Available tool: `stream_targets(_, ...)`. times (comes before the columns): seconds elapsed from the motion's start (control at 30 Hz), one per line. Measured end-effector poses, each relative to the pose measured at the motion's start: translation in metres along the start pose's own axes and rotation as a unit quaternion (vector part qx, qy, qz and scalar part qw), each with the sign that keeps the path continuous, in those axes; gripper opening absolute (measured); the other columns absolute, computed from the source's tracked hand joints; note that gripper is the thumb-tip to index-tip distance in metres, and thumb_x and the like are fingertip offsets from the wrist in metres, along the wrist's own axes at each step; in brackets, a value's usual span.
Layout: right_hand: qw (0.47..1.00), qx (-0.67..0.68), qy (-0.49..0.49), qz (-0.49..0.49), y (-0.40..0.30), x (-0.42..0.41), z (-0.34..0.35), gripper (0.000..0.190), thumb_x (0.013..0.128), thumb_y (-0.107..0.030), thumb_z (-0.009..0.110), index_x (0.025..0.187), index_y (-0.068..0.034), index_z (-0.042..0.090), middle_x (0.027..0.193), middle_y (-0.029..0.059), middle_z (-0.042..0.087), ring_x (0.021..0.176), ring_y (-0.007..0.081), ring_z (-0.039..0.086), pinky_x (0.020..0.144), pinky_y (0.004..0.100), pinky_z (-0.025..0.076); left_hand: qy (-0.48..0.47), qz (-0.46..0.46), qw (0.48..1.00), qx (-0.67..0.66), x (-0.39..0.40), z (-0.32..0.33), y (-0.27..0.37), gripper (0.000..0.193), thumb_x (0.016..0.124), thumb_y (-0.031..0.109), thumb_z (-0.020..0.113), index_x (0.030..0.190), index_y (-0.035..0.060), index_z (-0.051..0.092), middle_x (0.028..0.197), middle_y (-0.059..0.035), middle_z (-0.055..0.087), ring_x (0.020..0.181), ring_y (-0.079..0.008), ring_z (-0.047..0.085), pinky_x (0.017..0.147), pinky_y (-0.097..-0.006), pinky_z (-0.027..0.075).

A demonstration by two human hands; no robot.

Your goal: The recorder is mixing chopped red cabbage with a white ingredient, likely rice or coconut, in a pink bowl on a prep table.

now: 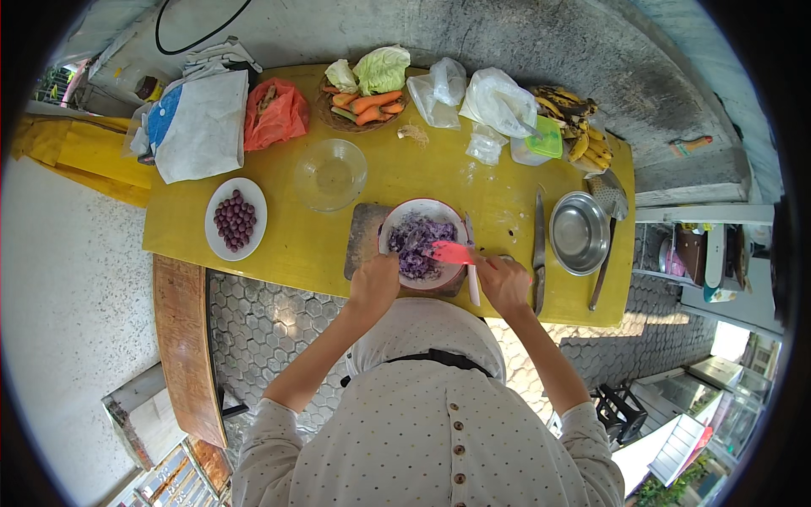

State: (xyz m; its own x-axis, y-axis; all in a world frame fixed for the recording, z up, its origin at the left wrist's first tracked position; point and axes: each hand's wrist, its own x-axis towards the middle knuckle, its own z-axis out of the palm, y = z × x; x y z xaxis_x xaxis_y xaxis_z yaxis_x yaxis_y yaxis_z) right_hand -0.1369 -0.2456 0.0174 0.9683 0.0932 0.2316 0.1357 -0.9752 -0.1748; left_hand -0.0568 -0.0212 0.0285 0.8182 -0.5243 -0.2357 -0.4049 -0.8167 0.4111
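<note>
A white enamel bowl with a red rim (pixel 388 223) stands on a dark wooden cutting board (pixel 361 237). Inside lies a crumbly purple mash (pixel 412 253) with whitish powder on it. At the bowl's near left rim, my left hand (pixel 375 284) grips the edge. My right hand (pixel 505 284) holds a red spatula (pixel 451 253), whose blade reaches into the mash; my fingers cover its handle. Just right of the bowl lies a knife with a pale handle (pixel 473 285). A larger knife (pixel 538 253) lies beyond my right hand.
On the yellow table (pixel 285 234) are a plate of purple balls (pixel 235 222), a glass bowl (pixel 331 175) and a metal bowl (pixel 579 233). Along the back stand a basket of carrots and cabbage (pixel 364 104), plastic bags (pixel 497 98), a green-lidded tub (pixel 538 142) and bananas (pixel 589 149).
</note>
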Motion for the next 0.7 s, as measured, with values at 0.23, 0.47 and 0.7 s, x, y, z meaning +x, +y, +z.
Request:
stream_targets(0.23,0.999,-0.001,0.032,-0.012,0.005,-0.007,0.005,0.040,0.062,-0.007,0.053,0.101,-0.018,0.056,0.054,-0.0005,0.043,0.045,0.0151,0.047,0.043,0.0287,0.039,0.042,0.040,0.998,-0.014,-0.003,-0.021,0.028,0.007,0.072,0.005,0.047,0.076,0.0010,0.051,0.067,-0.0161,0.054,0.061,-0.0315,0.057,0.052,-0.0373,0.046)
stream_targets(0.47,1.000,-0.008,-0.013,0.003,-0.003,-0.002,0.009,0.035,0.065,-0.009,0.051,0.098,-0.019,0.056,0.056,0.0010,0.046,0.046,0.0167,0.049,0.041,0.0301,0.040,0.027,0.049,0.994,0.097,-0.014,-0.009,0.043,0.005,0.070,0.005,0.049,0.074,0.0016,0.049,0.066,-0.0111,0.055,0.056,-0.0239,0.059,0.044,-0.0298,0.048)
stream_targets(0.7,0.991,-0.025,-0.086,0.101,-0.018,-0.006,0.005,0.029,0.069,-0.013,0.051,0.096,-0.017,0.057,0.059,0.0050,0.051,0.045,0.0214,0.053,0.041,0.0320,0.042,0.014,0.026,0.993,0.110,-0.013,0.016,0.029,0.005,0.070,0.005,0.050,0.072,0.0004,0.049,0.066,-0.0111,0.056,0.056,-0.0230,0.060,0.044,-0.0284,0.049)
